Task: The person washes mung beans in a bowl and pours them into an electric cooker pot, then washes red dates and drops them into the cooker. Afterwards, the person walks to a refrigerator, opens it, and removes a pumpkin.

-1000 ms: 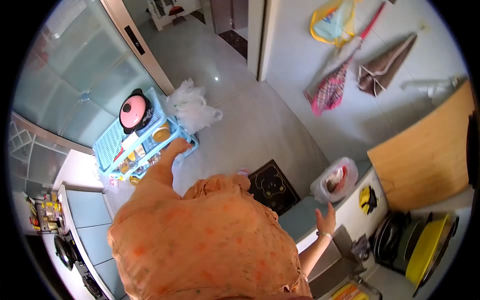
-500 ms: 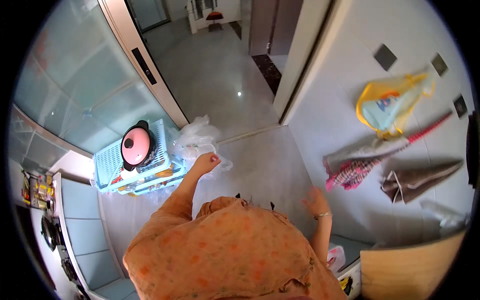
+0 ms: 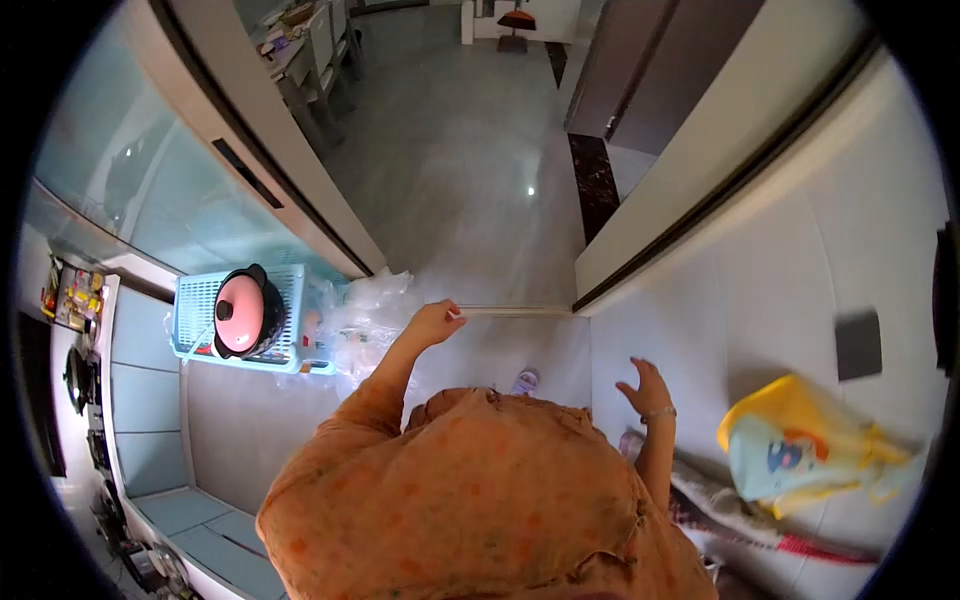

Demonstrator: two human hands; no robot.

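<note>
My left hand [image 3: 437,325] is held out in front of me with loosely curled fingers, slightly apart, and nothing shows in it. Behind and left of it, crumpled clear plastic bags [image 3: 372,318] lie on the floor. A light-blue plastic basket [image 3: 190,310] stands beside the bags. On it rests a black pot with a pink lid [image 3: 240,312]. My right hand [image 3: 648,388] hangs at my right, bare, with thumb and fingers spread. A bracelet [image 3: 659,413] circles that wrist. Below it, cloths [image 3: 715,510] hang along the wall, partly hidden by my arm.
An open doorway with a floor track [image 3: 515,311] lies ahead, between a sliding glass door [image 3: 190,190] and a door frame [image 3: 690,190]. A yellow-edged bag [image 3: 790,450] hangs on the right wall. Low cabinets [image 3: 145,400] run along the left. Chairs [image 3: 320,50] stand beyond the doorway.
My view has turned and moved toward the doorway. The hanging bag and cloths have shifted down in view. My right hand has risen, its fingers spread; a slippered foot now shows.
</note>
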